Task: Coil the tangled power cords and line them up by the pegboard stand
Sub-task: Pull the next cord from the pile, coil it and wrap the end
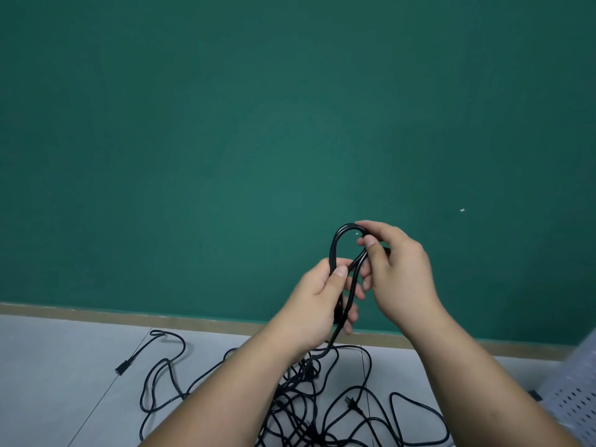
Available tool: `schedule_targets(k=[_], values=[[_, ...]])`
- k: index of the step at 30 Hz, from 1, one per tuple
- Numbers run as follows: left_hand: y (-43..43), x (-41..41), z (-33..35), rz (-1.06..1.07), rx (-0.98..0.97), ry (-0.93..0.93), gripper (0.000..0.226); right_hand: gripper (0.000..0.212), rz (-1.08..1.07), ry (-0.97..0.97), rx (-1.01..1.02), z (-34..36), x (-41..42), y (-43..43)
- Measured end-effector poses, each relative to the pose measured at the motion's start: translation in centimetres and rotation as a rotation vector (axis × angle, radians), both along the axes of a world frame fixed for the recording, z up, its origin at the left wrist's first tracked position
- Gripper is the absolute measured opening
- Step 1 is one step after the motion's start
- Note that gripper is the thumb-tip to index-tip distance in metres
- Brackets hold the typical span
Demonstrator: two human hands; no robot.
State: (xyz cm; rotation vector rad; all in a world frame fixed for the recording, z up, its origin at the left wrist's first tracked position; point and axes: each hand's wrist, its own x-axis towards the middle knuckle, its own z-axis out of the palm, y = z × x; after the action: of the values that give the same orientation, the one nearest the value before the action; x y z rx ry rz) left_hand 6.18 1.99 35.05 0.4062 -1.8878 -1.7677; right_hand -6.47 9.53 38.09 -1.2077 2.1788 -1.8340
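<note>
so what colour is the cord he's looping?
Black, glossy; the cord shows best in the head view, against the green wall.

A black cord loop (332, 247) stands upright above tangled black power cords (298, 411) on the near floor (64, 366); white pegboard stand (577, 391) at right.
</note>
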Motion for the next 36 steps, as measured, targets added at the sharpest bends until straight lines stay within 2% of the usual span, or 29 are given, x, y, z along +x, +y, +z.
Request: schedule_targets(k=[2,6,8,10,12,15,17,21,24,29,34,36], values=[[-0.2,0.0,0.0,-0.043,-0.050,-0.033,0.024,0.033,0.050,-0.082,-0.020,0.0,0.2,0.1],[-0.6,0.2,0.2,-0.080,-0.161,-0.116,0.018,0.041,0.093,-0.108,0.002,-0.3,0.1,-0.1],[-0.7,0.3,0.0,-0.079,-0.227,-0.181,0.014,0.037,0.126,-0.143,0.020,-0.2,0.2,-0.1],[-0.9,0.4,-0.4,-0.068,-0.354,-0.256,0.011,0.023,0.124,-0.057,0.092,-0.1,0.2,0.1],[-1.3,0.4,-0.8,-0.065,-0.551,-0.328,0.010,0.022,0.098,0.061,0.200,-0.2,0.2,0.2],[-1.7,0.6,-1.2,-0.041,-0.762,-0.395,0.012,0.023,0.087,0.067,0.273,-0.4,0.1,0.0],[-2.0,0.8,-1.1,0.008,-0.814,-0.378,0.016,0.024,0.081,0.044,0.292,-0.4,-0.4,-0.1],[-2.3,1.0,-1.0,0.013,-0.676,-0.280,0.020,0.024,0.089,0.082,0.310,-0.3,-1.2,-0.1],[-2.1,0.9,-1.3,-0.033,-0.649,-0.315,0.026,0.021,0.108,0.159,0.344,-0.1,-0.9,0.1],[-2.5,0.9,-1.4,-0.131,-0.628,-0.366,0.014,0.020,0.193,0.178,0.373,0.3,-1.1,0.8],[-3.3,1.1,-1.2,-0.170,-0.618,-0.404,0.012,0.019,0.211,0.264,0.400,-0.4,-1.5,0.6],[-2.8,1.1,-1.3,-0.224,-0.471,-0.366,0.013,0.020,0.251,0.206,0.371,-0.6,-1.7,0.6]])
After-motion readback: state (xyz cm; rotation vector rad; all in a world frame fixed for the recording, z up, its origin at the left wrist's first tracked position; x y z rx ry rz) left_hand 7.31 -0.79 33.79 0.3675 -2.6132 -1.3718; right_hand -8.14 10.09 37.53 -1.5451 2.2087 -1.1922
